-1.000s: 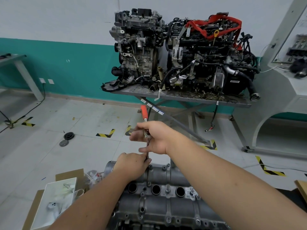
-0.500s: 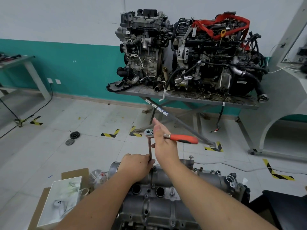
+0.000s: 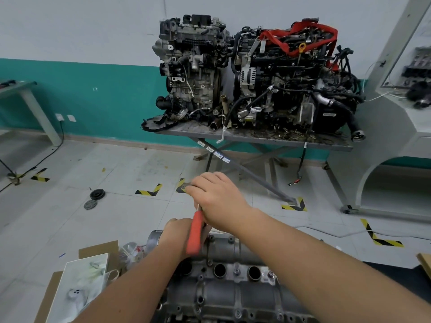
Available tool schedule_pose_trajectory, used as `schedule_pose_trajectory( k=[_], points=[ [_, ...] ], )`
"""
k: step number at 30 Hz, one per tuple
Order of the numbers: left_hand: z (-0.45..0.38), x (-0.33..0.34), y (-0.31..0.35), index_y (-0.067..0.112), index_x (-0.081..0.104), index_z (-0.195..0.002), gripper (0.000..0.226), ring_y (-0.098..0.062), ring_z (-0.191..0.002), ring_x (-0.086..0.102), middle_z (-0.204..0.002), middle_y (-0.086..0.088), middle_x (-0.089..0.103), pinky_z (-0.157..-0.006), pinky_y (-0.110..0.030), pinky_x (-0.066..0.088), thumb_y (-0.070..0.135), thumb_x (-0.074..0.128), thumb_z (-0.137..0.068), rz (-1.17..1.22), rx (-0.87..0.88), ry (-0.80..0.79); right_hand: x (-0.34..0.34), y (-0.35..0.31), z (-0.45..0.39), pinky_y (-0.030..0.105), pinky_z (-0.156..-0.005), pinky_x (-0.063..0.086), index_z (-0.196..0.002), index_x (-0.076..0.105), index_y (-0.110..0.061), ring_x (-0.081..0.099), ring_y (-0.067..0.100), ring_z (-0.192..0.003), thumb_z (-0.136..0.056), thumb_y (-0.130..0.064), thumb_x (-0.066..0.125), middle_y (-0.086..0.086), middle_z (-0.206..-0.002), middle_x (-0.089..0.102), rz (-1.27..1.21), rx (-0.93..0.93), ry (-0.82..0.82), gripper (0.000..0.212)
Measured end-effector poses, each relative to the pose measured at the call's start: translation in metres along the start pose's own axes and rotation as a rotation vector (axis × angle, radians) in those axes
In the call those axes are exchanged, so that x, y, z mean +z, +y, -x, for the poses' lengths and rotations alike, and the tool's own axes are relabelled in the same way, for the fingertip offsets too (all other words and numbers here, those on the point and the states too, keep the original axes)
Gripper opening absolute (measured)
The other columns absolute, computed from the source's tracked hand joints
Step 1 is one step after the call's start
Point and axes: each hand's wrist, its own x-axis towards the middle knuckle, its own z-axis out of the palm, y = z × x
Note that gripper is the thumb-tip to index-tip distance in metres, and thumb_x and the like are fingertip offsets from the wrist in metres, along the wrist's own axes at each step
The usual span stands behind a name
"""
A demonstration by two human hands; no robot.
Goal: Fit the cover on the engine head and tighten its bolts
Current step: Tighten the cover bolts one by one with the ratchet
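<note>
A grey metal cover [image 3: 233, 292] lies on the engine head at the bottom centre, with round plug holes and small bolts along it. A ratchet wrench with an orange-red handle [image 3: 195, 234] stands over the cover's far left corner, its handle pointing down toward me. My right hand [image 3: 218, 199] grips the ratchet's top end, its fingers curled over the head. My left hand [image 3: 177, 234] is curled round the extension shaft just above the cover; the handle hides part of it. The socket and the bolt under it are hidden.
Two complete engines [image 3: 256, 75] stand on a grey steel table [image 3: 256, 138] against the teal and white wall. A cardboard box with a white sheet [image 3: 79, 285] lies at the lower left. Two black discs [image 3: 96, 194] lie on the tiled floor.
The ratchet handle has swung from pointing right to pointing down toward me, after pointing away a second ago. My right hand turned with it. My left hand stayed on the shaft.
</note>
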Motion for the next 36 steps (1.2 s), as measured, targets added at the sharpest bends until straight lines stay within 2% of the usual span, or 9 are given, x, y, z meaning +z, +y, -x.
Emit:
schedule_pose_trajectory(
  k=[5, 9, 11, 15, 20, 24, 27, 31, 36],
  points=[
    [0.0, 0.003, 0.0, 0.025, 0.057, -0.106, 0.043, -0.026, -0.089, 0.068, -0.097, 0.0, 0.071, -0.065, -0.036, 0.034, 0.051, 0.024, -0.104, -0.037, -0.007, -0.037, -0.021, -0.009, -0.032, 0.036, -0.069, 0.034, -0.108, 0.06, -0.021, 0.05, 0.025, -0.081, -0.092, -0.015, 0.048, 0.0, -0.09, 0.054, 0.143, 0.122, -0.498, 0.021],
    [0.001, 0.004, -0.002, 0.027, 0.057, -0.106, 0.043, -0.025, -0.089, 0.067, -0.093, 0.001, 0.071, -0.069, -0.036, 0.033, 0.055, 0.025, -0.103, 0.002, -0.041, -0.046, -0.028, -0.003, -0.056, 0.031, -0.053, 0.042, -0.077, 0.058, -0.017, 0.057, 0.023, -0.064, -0.089, -0.026, 0.054, 0.0, -0.07, 0.059, -0.135, 0.508, -0.693, 0.016],
    [0.001, 0.004, -0.002, 0.028, 0.057, -0.106, 0.043, -0.024, -0.086, 0.067, -0.091, 0.001, 0.071, -0.069, -0.036, 0.034, 0.056, 0.024, -0.103, 0.014, -0.033, -0.058, -0.028, 0.003, -0.059, 0.036, -0.062, 0.054, -0.078, 0.063, -0.011, 0.067, 0.023, -0.068, -0.089, -0.026, 0.057, 0.0, -0.068, 0.071, -0.422, 0.716, -0.745, 0.02],
    [0.0, 0.004, -0.002, 0.028, 0.059, -0.105, 0.044, -0.024, -0.089, 0.067, -0.093, 0.0, 0.071, -0.07, -0.036, 0.035, 0.057, 0.025, -0.102, 0.043, -0.042, -0.047, -0.023, 0.006, -0.051, 0.032, -0.067, 0.042, -0.099, 0.059, -0.004, 0.074, 0.016, -0.067, -0.091, -0.019, 0.055, 0.006, -0.068, 0.074, -1.219, 1.225, -0.546, 0.017],
    [-0.001, 0.003, -0.001, 0.026, 0.057, -0.102, 0.044, -0.025, -0.091, 0.067, -0.094, -0.002, 0.072, -0.071, -0.036, 0.034, 0.056, 0.024, -0.102, 0.033, -0.034, -0.056, -0.01, 0.0, -0.03, 0.029, -0.063, 0.032, -0.086, 0.058, -0.012, 0.07, 0.017, -0.064, -0.092, -0.013, 0.05, -0.006, -0.058, 0.062, -1.931, 1.512, -0.082, 0.01],
    [0.0, 0.001, -0.002, 0.027, 0.05, -0.093, 0.04, -0.025, -0.087, 0.067, -0.091, -0.001, 0.071, -0.068, -0.036, 0.032, 0.054, 0.021, -0.103, 0.043, -0.037, -0.064, 0.0, -0.012, -0.019, 0.031, -0.069, 0.037, -0.108, 0.067, -0.022, 0.065, 0.01, -0.07, -0.103, -0.028, 0.048, -0.003, -0.078, 0.071, -1.925, 1.379, 0.236, 0.02],
    [0.001, -0.003, -0.001, 0.03, 0.048, -0.089, 0.037, -0.024, -0.087, 0.067, -0.09, 0.0, 0.071, -0.07, -0.037, 0.033, 0.055, 0.023, -0.102, 0.083, -0.052, -0.082, 0.012, -0.022, -0.007, 0.031, -0.086, 0.05, -0.109, 0.065, -0.044, 0.066, 0.003, -0.091, -0.104, -0.043, 0.043, -0.012, -0.103, 0.072, -1.467, 1.184, 0.275, 0.022],
    [0.001, -0.007, -0.001, 0.03, 0.049, -0.09, 0.034, -0.026, -0.089, 0.067, -0.093, 0.0, 0.071, -0.071, -0.037, 0.032, 0.049, 0.024, -0.102, 0.053, -0.061, -0.12, 0.017, -0.032, 0.003, 0.012, -0.1, 0.039, -0.122, 0.055, -0.05, 0.046, -0.012, -0.122, -0.099, -0.048, 0.044, -0.02, -0.138, 0.047, -1.112, 0.928, 0.337, 0.025],
    [-0.001, -0.011, 0.0, 0.023, 0.049, -0.09, 0.012, -0.024, -0.091, 0.066, -0.097, 0.001, 0.069, -0.074, -0.036, 0.034, 0.027, 0.04, -0.097, -0.073, 0.006, -0.216, 0.022, -0.027, 0.009, 0.037, -0.1, 0.049, -0.135, 0.06, -0.025, 0.055, 0.022, -0.125, -0.098, -0.03, 0.056, 0.008, -0.146, 0.047, -0.697, 0.485, 0.244, 0.037]
  ],
)
